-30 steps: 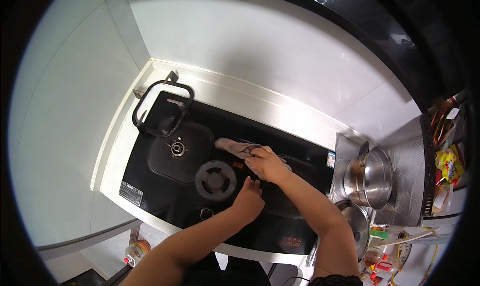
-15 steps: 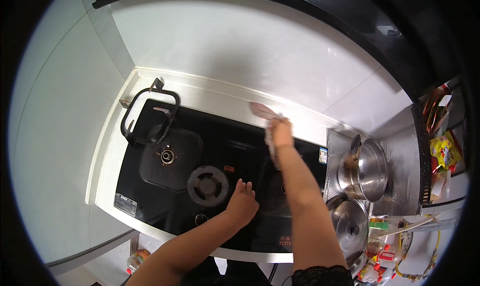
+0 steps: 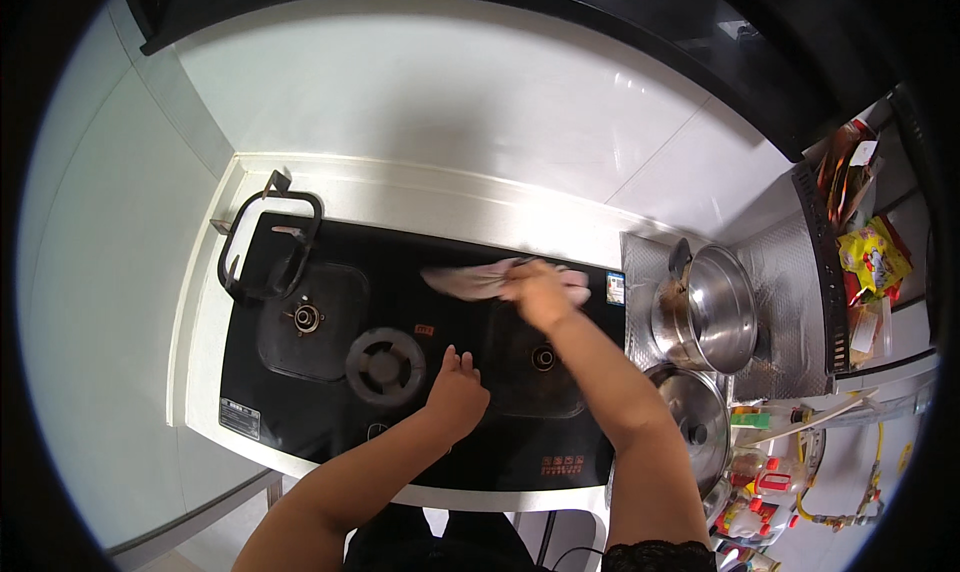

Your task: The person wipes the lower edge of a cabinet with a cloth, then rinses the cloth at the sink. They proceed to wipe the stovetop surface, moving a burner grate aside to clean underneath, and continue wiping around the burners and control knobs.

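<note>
In my right hand [image 3: 540, 294] is a pale pink cloth [image 3: 468, 280], bunched under the fingers with a loose end trailing left. It is against the rear right part of the black glass gas stove [image 3: 420, 257], behind the right burner [image 3: 543, 358]; the hand is blurred. My left hand [image 3: 459, 396] is over the middle front of the stove, holding nothing, its short-looking fingers slightly apart. Just left of it a round dark ring-shaped burner part [image 3: 386, 366] lies on the glass. The left burner [image 3: 305, 318] is uncovered.
A black pot stand [image 3: 318, 234] leans at the stove's back left corner. On foil to the right are a steel pot [image 3: 722, 307] and a lidded pan [image 3: 697, 412]. Packets [image 3: 875, 257] fill a shelf, bottles [image 3: 765, 482] stand below, and a white wall [image 3: 430, 82] rises behind.
My right hand has come from the white back ledge down onto the glass, and the cloth now stretches leftward there. My left hand stays beside the ring-shaped part. The whole view has shifted slightly.
</note>
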A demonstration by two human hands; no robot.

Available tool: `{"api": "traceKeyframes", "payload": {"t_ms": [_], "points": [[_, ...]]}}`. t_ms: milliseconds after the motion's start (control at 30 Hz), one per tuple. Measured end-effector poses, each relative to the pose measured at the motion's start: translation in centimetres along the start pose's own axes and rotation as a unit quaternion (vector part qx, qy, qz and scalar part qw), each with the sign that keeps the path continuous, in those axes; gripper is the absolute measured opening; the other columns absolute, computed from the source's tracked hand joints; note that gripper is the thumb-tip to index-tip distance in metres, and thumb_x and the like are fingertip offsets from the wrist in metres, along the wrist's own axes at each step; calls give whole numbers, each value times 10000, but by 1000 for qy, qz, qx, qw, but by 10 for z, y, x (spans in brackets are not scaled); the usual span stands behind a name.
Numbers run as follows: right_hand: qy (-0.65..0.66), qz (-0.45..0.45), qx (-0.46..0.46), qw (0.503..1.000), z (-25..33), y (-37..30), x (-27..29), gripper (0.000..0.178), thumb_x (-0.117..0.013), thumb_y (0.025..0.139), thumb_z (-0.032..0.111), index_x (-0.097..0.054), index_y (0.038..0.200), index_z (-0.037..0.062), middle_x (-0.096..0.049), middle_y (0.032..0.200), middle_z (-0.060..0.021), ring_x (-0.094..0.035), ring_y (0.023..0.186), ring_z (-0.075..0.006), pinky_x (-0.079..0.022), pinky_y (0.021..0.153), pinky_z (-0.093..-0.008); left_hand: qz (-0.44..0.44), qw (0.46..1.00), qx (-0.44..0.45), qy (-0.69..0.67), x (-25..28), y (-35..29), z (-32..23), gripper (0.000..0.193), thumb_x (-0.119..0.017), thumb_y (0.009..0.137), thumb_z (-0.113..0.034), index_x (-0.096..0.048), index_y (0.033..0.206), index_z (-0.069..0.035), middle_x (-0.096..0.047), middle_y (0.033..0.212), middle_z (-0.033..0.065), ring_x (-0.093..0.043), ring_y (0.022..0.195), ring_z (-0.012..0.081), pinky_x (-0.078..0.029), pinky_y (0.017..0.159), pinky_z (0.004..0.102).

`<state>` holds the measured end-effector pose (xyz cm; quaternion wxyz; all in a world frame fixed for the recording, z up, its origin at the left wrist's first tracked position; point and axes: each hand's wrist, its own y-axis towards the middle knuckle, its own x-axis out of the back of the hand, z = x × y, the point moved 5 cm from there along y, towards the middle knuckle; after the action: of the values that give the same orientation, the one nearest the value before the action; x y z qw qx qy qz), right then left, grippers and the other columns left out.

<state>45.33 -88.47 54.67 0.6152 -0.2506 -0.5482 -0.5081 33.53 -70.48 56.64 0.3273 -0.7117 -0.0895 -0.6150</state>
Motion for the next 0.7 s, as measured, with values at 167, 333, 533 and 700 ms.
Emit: {"api": "traceKeyframes", "payload": {"t_ms": [167,333,533,700], "points": [[-35,50,-87,994,-37,-25,21,168,-640,745,69,-750,851,139,-676,1015,-59,-577,1030,-285,-461,940,-384,-30,1000,2,4,-4,-1,0,324,-577,861,-220,-688,1088,-17,-494,1369,266,-454,1286,408,-174,1145,568],[5,55,-5,998,21,-1,-11,210,-646,704,40,-733,868,137,-660,1042,-60,-566,1027,-285,-434,972,-407,82,996,1,14,4,4,-1,594,-622,847,-326,-541,1308,38,-402,1433,295,-416,1301,412,-133,1156,566],[-16,144,-298,944,-50,-44,41,185,-682,731,271,-783,883,240,-476,1376,-8,-309,1322,-325,-61,1128,-557,-37,999,19,-3,-4,0,1,362,-537,890,-183,-664,1185,-16,-464,1401,278,-463,1286,408,-176,1149,559],[-77,0,-416,906,-40,-29,9,322,-724,756,359,-702,1008,159,-528,1330,-85,-347,1348,-355,-122,1104,-643,-60,998,21,-5,-9,2,-3,381,-526,898,-185,-641,1204,11,-479,1385,272,-478,1263,401,-180,1149,555]]}}
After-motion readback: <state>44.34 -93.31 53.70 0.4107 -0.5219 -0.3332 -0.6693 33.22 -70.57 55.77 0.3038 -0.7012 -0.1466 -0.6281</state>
